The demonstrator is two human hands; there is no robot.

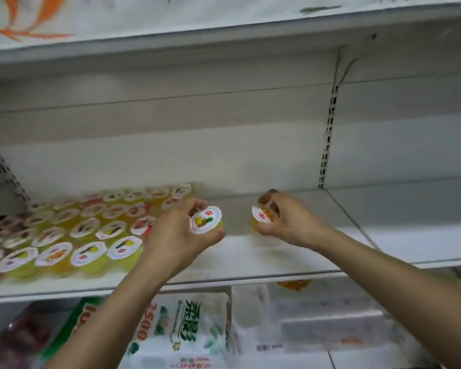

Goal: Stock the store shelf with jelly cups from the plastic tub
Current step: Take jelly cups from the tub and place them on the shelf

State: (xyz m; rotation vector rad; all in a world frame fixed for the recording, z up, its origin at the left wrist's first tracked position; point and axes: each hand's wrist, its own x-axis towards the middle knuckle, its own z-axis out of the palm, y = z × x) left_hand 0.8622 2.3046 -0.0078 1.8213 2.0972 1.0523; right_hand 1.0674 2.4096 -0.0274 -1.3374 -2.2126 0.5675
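2 jelly cups carried to the shelf, 1 in each hand.

The left hand [181,233] wraps a pineapple-lidded jelly cup [205,219] just right of the stocked block of cups [85,227]; the right hand [285,222] pinches an orange jelly cup [261,215] over bare white shelf [290,259]. Both cups are tipped, lids facing up and toward the person, axes leaning off vertical. Set down like this, either could land on its edge and roll, and the left could knock its neighbours out of line.
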